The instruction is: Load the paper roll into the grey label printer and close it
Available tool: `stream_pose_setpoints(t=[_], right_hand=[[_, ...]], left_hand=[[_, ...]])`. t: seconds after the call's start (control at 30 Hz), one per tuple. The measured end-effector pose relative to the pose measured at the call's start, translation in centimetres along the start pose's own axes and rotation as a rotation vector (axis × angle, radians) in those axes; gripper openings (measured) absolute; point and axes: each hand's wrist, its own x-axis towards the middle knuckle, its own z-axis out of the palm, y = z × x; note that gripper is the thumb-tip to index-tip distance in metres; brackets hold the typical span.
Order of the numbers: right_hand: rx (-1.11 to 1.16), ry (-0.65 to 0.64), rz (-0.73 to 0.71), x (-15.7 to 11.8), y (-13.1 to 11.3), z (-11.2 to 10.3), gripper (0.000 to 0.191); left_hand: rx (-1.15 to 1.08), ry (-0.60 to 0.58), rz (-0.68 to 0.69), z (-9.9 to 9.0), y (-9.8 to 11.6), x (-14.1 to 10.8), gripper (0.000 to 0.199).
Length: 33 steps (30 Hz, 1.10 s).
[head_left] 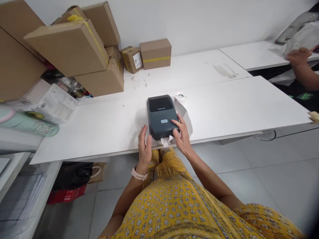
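Note:
A dark grey box-shaped device (161, 124) with a black upper panel and a small light button lies near the front edge of the white table (224, 116). My left hand (145, 146) is beside its lower left corner, fingers raised and apart, holding nothing. At the lower right corner, my right hand (182, 136) touches the device with spread fingers. A strip of white paper (164, 142) sticks out at the device's front edge. More pale paper (185, 116) lies along its right side, with a small roll (180, 97) behind.
Cardboard boxes (67, 49) are stacked at the back left, with two smaller boxes (156, 54) against the wall. A mint bottle (30, 124) and a white box (58, 104) are at the left. Another person's hand (299, 56) is at the far right.

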Motion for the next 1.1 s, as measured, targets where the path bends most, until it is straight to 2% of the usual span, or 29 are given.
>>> stream_pose_setpoints(t=[0.1,0.2,0.37,0.43,0.53,0.6,0.7,0.8,0.87,0.9,0.93,1.03,1.1], right_hand=[[0.137,0.044,0.148,-1.6,0.5,0.0,0.057],[0.143,0.018,0.135,-0.5,0.3,-0.7,0.061],[0.058,0.034,-0.02,5.6,-0.9,-1.3,0.068],[-0.002,0.047,-0.064,8.6,-1.4,-0.8,0.07],[-0.098,0.06,-0.121,13.1,-1.6,0.2,0.076],[-0.161,0.05,-0.161,16.0,-1.3,0.6,0.082],[-0.283,0.023,-0.238,19.9,-0.5,0.1,0.084],[-0.346,0.082,-0.319,22.0,-0.1,-0.9,0.071],[-0.318,0.105,-0.332,22.0,-0.1,-1.3,0.059],[-0.304,0.054,-0.332,21.5,-0.2,-1.3,0.054],[-0.306,-0.052,-0.335,20.9,-0.3,-1.1,0.049],[-0.45,-0.539,-0.365,18.6,-0.2,0.4,0.038],[-0.603,-0.764,-0.372,17.2,0.3,1.8,0.034]], left_hand=[[-0.035,-0.057,0.012,0.8,0.6,0.5,0.062],[-0.085,-0.021,0.066,0.8,1.7,1.7,0.063],[-0.162,0.012,0.207,0.9,3.0,6.6,0.059],[-0.094,0.037,0.18,1.5,2.6,9.0,0.057],[0.019,0.008,0.042,2.9,0.9,11.6,0.061],[0.085,-0.035,-0.023,3.8,-0.3,12.3,0.066],[0.134,-0.057,-0.046,4.5,-1.1,12.2,0.07],[0.196,-0.047,-0.073,4.4,-0.9,12.1,0.076],[0.248,-0.045,-0.095,4.2,-0.5,12.3,0.08],[0.265,-0.043,-0.098,4.1,-0.4,12.4,0.081],[0.274,-0.041,-0.094,4.1,-0.4,12.6,0.081],[0.275,-0.032,-0.068,4.2,-0.4,12.9,0.08],[0.263,-0.036,-0.056,4.2,-0.6,12.8,0.079]])
